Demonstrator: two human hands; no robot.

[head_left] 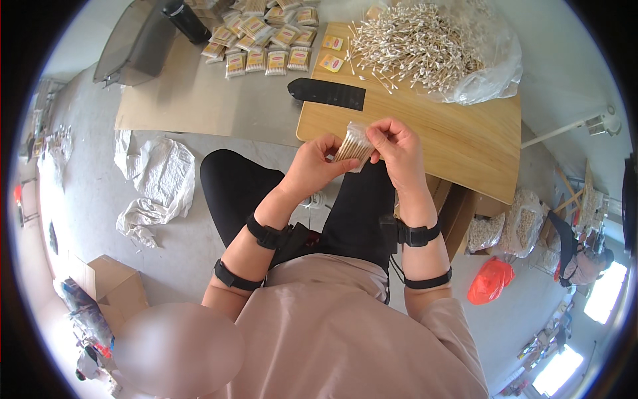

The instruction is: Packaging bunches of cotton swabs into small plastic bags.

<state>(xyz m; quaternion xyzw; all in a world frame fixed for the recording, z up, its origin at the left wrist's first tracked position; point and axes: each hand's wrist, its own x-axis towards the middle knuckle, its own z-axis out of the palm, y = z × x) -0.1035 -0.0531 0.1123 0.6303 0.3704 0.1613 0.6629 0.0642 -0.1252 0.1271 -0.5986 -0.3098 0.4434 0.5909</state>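
A small clear packet of cotton swabs (353, 147) is held between my two hands, just off the table's near edge and above my lap. Wooden sticks with white tips show through the plastic. My left hand (319, 161) grips its lower left side, thumb across the front. At its upper right edge, my right hand (397, 145) pinches the plastic between thumb and fingers. Beyond my hands a flat black strip (327, 94) lies across the wooden board's edge. Two small yellow-and-white labels (331, 62) rest on the board near a large heap of loose cotton swabs (425, 46).
Several filled swab packets (266, 43) are piled at the back, left of the wooden board (458, 143). A black cylinder (186, 21) stands by a grey bin (136, 43). White sacking (159, 176) and a cardboard box (119, 286) lie on the left floor; a red bag (490, 280) is at right.
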